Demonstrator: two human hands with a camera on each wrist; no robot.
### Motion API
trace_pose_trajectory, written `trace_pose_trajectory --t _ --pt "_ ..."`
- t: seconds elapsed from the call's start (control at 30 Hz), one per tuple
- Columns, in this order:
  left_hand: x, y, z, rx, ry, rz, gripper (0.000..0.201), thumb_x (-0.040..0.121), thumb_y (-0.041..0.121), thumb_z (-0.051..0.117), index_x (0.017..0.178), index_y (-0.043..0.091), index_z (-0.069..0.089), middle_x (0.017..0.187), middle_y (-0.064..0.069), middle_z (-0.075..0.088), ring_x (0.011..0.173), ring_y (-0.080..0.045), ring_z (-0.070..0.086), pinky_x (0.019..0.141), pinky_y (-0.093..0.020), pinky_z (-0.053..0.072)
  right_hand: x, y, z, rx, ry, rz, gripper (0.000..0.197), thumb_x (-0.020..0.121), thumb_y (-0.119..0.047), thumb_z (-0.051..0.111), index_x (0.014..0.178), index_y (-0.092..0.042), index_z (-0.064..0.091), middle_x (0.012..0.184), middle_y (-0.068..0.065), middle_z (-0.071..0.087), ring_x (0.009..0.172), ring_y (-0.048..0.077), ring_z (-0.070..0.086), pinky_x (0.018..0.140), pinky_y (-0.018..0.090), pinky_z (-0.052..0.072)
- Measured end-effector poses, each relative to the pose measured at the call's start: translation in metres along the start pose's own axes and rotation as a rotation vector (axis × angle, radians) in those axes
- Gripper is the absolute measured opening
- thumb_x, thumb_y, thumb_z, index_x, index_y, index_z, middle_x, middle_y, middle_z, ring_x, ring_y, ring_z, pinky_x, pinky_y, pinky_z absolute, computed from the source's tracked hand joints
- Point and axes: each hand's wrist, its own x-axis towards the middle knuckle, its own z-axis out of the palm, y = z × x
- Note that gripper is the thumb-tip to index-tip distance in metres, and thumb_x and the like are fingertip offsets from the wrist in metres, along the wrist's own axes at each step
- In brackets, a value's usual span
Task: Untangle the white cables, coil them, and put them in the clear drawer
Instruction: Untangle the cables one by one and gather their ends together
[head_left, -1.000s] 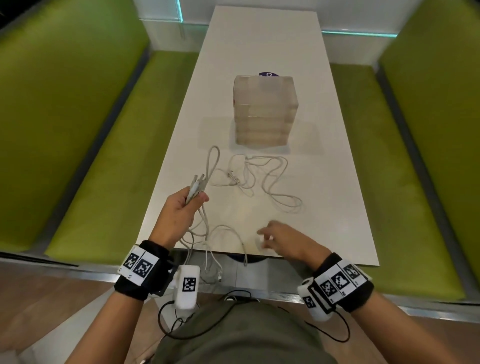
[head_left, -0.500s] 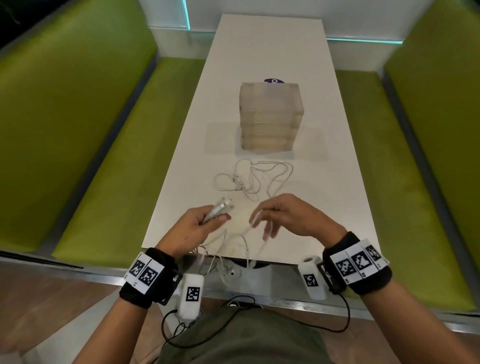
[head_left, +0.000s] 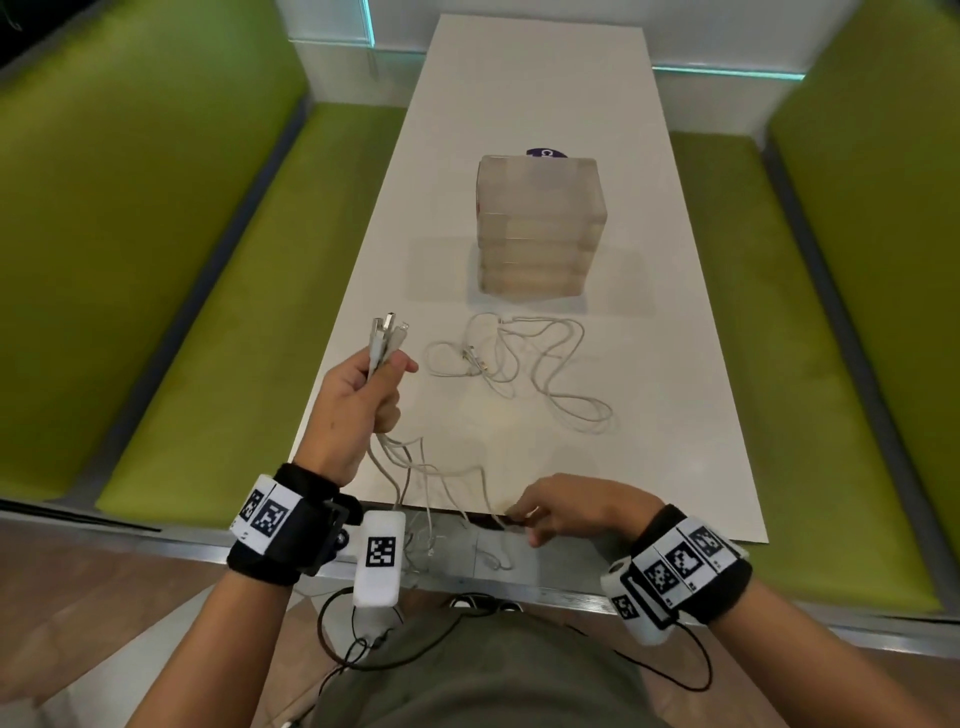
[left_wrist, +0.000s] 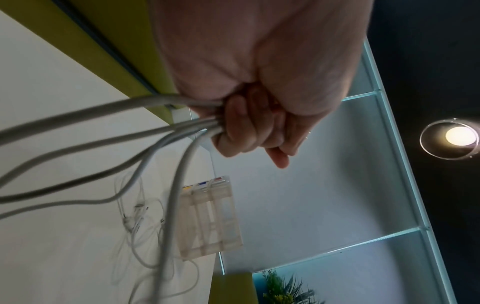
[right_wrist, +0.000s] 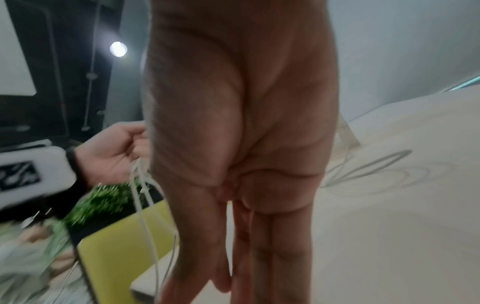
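My left hand (head_left: 387, 387) is raised over the table's left side and grips a bundle of white cables (head_left: 410, 467) just below their connector ends (head_left: 387, 332), which point up. In the left wrist view its fingers (left_wrist: 246, 127) curl round several strands. These strands hang down past the table's front edge. My right hand (head_left: 527, 517) is low at that edge, and one thin strand (right_wrist: 251, 211) runs pinched between its fingers. A second loose tangle of white cable (head_left: 524, 364) lies on the table. Behind it stands the clear drawer unit (head_left: 540, 228), its drawers closed.
The long white table (head_left: 675, 415) runs away from me between two green benches (head_left: 208, 312) (head_left: 779, 364). A purple sticker (head_left: 545, 153) shows behind the drawer unit. Black wires from the wrist cameras hang near my lap (head_left: 363, 654).
My left hand has lifted the connector ends higher and turned them upward. My right hand has dropped back from beside the left hand to the front edge, along the hanging strands.
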Motion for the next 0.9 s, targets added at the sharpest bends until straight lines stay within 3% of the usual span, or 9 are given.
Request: trace_pose_trajectory --t 0.07,0.17,0.23,0.3,0.4,0.5,0.6,0.73,0.9 --pt "0.001 -0.001 0.0 -0.03 0.015 -0.01 0.022 0.097 0.014 0.047 0.079 0.01 0.059 0.048 0.012 0.024 0.041 -0.006 0.017 0.042 -0.023 0.015 -0.004 0.001 -0.015 0.117 0.072 0.002 0.042 0.086 -0.017 0.065 0.127 -0.015 0.057 0.119 -0.001 0.064 0.101 0.014 0.061 0.09 0.029 0.046" --pt "0.001 -0.003 -0.001 -0.09 0.037 -0.026 0.023 0.098 0.014 0.045 0.078 0.011 0.057 0.049 0.01 0.023 0.042 -0.006 0.016 0.044 -0.025 0.013 0.002 0.001 -0.044 0.249 0.341 -0.009 0.027 0.088 -0.012 0.063 0.115 -0.015 0.064 0.101 0.001 0.068 0.077 0.013 0.061 0.074 0.028 0.051" --pt "0.001 -0.004 -0.001 -0.105 0.043 -0.03 0.023 0.098 0.014 0.045 0.078 0.011 0.057 0.051 0.009 0.023 0.044 -0.007 0.015 0.045 -0.026 0.012 0.018 -0.003 -0.061 0.247 0.54 -0.006 0.022 0.089 -0.008 0.06 0.11 -0.013 0.066 0.103 0.004 0.066 0.08 0.015 0.059 0.072 0.027 0.049" --pt "0.001 -0.004 0.001 -0.101 0.043 -0.027 0.023 0.098 0.014 0.045 0.078 0.011 0.058 0.052 0.009 0.023 0.045 -0.008 0.016 0.045 -0.026 0.013 0.044 -0.007 -0.075 0.136 0.657 0.017 0.026 0.089 -0.008 0.058 0.115 -0.012 0.064 0.115 0.007 0.061 0.094 0.019 0.058 0.08 0.028 0.044" --pt "0.002 -0.004 0.003 -0.101 0.039 -0.033 0.022 0.099 0.014 0.044 0.081 0.01 0.058 0.052 0.009 0.024 0.045 -0.008 0.017 0.044 -0.023 0.016 0.077 -0.009 -0.083 -0.137 0.65 0.157 0.033 0.09 -0.013 0.057 0.123 -0.009 0.055 0.122 0.011 0.052 0.106 0.031 0.056 0.086 0.037 0.045" --pt "0.005 -0.005 0.005 -0.13 0.031 -0.065 0.022 0.1 0.014 0.041 0.085 0.009 0.057 0.054 0.007 0.028 0.046 -0.008 0.02 0.046 -0.022 0.017 0.089 0.003 -0.079 -0.359 0.628 0.287 0.022 0.093 -0.01 0.047 0.114 -0.004 0.053 0.116 0.016 0.057 0.102 0.034 0.058 0.08 0.038 0.045" --pt "0.007 -0.008 0.005 -0.116 0.03 -0.077 0.023 0.1 0.015 0.04 0.084 0.011 0.055 0.059 0.003 0.035 0.05 -0.009 0.024 0.051 -0.024 0.019 0.087 0.014 -0.081 -0.376 0.596 0.317 0.021 0.094 -0.009 0.042 0.111 -0.005 0.053 0.114 0.015 0.059 0.102 0.034 0.058 0.077 0.036 0.043" --pt "0.013 -0.013 0.008 -0.146 0.024 -0.076 0.023 0.101 0.015 0.038 0.084 0.012 0.053 0.061 0.005 0.048 0.048 -0.006 0.03 0.05 -0.019 0.026 0.081 0.02 -0.078 -0.342 0.564 0.292 0.027 0.091 -0.017 0.055 0.114 -0.004 0.049 0.115 0.015 0.057 0.104 0.034 0.057 0.079 0.038 0.044" --pt "0.02 -0.017 0.012 -0.19 0.048 -0.09 0.024 0.102 0.013 0.036 0.084 0.01 0.052 0.062 0.003 0.062 0.049 -0.006 0.042 0.053 -0.019 0.036 0.069 0.02 -0.067 -0.241 0.629 0.257 0.019 0.095 -0.01 0.045 0.109 -0.003 0.054 0.108 0.015 0.061 0.099 0.032 0.058 0.077 0.037 0.044"
